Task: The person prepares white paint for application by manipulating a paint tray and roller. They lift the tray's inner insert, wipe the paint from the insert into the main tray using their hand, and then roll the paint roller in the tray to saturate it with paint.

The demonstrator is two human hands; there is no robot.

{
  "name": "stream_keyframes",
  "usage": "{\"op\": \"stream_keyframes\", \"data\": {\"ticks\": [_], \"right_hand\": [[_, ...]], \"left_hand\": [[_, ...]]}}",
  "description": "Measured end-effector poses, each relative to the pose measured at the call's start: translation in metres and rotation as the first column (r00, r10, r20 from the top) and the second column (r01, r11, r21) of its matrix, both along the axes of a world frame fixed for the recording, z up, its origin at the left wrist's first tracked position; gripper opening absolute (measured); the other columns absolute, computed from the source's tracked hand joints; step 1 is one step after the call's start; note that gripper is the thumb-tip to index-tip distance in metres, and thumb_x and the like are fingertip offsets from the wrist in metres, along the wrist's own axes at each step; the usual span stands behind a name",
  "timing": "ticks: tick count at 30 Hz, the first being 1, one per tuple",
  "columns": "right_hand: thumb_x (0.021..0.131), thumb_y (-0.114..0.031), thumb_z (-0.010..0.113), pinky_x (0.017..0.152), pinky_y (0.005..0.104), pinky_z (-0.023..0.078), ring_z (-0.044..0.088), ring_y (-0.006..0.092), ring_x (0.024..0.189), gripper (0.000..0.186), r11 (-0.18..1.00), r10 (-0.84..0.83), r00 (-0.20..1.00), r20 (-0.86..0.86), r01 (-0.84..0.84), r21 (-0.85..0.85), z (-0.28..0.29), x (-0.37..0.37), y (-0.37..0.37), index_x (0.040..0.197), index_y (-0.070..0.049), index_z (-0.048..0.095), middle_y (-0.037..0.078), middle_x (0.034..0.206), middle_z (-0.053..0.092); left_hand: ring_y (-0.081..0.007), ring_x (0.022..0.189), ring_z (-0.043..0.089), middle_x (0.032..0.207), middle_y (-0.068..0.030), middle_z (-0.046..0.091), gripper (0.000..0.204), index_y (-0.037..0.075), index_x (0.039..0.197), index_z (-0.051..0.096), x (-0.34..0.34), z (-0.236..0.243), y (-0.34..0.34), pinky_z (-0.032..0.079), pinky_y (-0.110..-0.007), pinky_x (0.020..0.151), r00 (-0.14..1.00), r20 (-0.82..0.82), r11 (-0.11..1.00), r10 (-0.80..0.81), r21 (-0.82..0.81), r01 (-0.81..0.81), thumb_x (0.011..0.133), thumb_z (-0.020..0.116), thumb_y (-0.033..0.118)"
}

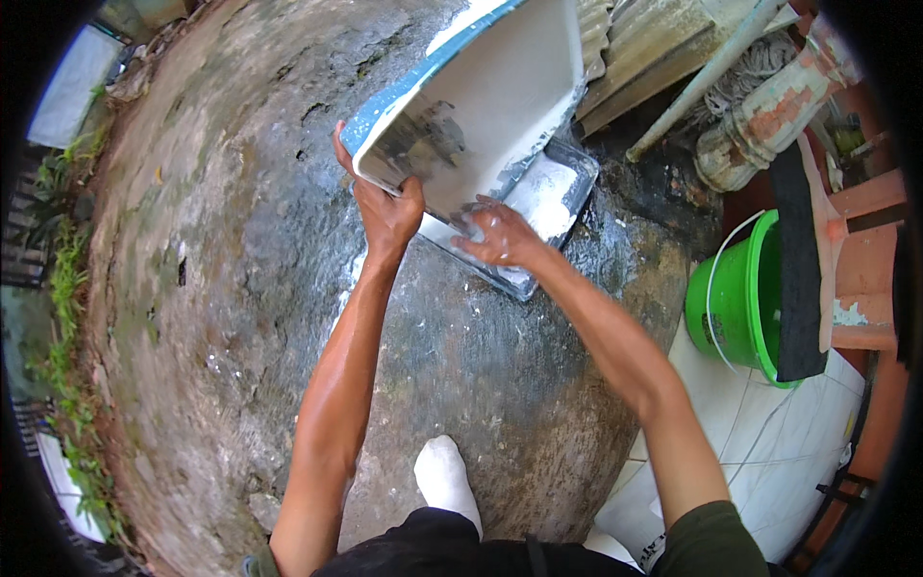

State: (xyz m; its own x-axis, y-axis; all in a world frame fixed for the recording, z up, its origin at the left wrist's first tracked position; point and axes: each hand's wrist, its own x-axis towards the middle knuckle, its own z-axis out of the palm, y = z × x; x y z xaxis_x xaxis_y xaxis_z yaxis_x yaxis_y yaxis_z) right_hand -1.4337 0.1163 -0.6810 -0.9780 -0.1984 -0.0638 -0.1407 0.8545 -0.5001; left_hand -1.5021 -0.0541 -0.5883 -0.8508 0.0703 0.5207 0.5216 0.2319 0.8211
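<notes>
A large tub (524, 87), pale inside with a blue rim, stands tilted in front of me, its inner wall smeared with dark stains. My left hand (386, 204) is closed on its near left rim, thumb toward the inside. By the tub's lower edge my right hand (500, 234) is curled, wet and dotted with white suds. A whitish lump shows at its fingertips; whether it is foam or a scrubber I cannot make out. Beneath that hand and the tub lies a shallow dark tray (580, 178) with white foamy liquid in it.
Rough, wet concrete (240, 317) spreads around the tub. To the right, a green bucket (735, 298) with a white handle stands on white tiles (769, 433). Corrugated sheets (654, 48), a pole (707, 77) and a peeling baluster (769, 120) lie at the far right. Plants (67, 298) line the left.
</notes>
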Motion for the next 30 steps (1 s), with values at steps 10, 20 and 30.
{"op": "stream_keyframes", "data": {"ticks": [10, 20, 30], "right_hand": [[0.093, -0.058, 0.047, 0.124, 0.0454, 0.017, 0.04, 0.03, 0.141, 0.071, 0.918, 0.198, 0.972, -0.128, -0.138, 0.372, 0.013, 0.001, 0.019, 0.138, -0.003, 0.052, 0.017, 0.146, 0.05], [0.099, -0.05, 0.042, 0.121, 0.0422, 0.028, 0.044, 0.0337, 0.138, 0.057, 0.895, 0.391, 0.92, -0.026, -0.373, 0.247, 0.009, -0.003, 0.061, 0.131, -0.006, 0.06, 0.014, 0.142, 0.056], [0.096, -0.029, 0.053, 0.116, 0.0406, 0.036, 0.056, 0.0271, 0.127, 0.037, 0.946, 0.119, 0.895, -0.431, 0.029, 0.322, 0.018, -0.045, 0.114, 0.117, -0.003, 0.069, 0.011, 0.131, 0.064]], "left_hand": [[-0.0288, 0.113, 0.057, 0.122, -0.0203, 0.057, 0.089, 0.006, 0.154, 0.013, 0.002, -0.004, 0.004, 0.043, -0.036, 0.101, 0.998, -0.045, 0.994, 0.041, -0.098, -0.045, 0.075, 0.055, 0.0], [-0.0294, 0.115, 0.055, 0.129, -0.0203, 0.053, 0.095, 0.007, 0.156, 0.009, 0.001, -0.005, -0.007, 0.043, -0.037, 0.102, 0.998, -0.07, 0.995, -0.003, -0.102, -0.004, 0.073, 0.055, -0.002], [-0.0297, 0.116, 0.056, 0.13, -0.0212, 0.053, 0.091, 0.007, 0.156, 0.013, -0.016, -0.012, -0.015, 0.044, -0.038, 0.101, 1.0, 0.007, 0.995, -0.004, -0.097, 0.004, 0.075, 0.056, 0.0]]}}
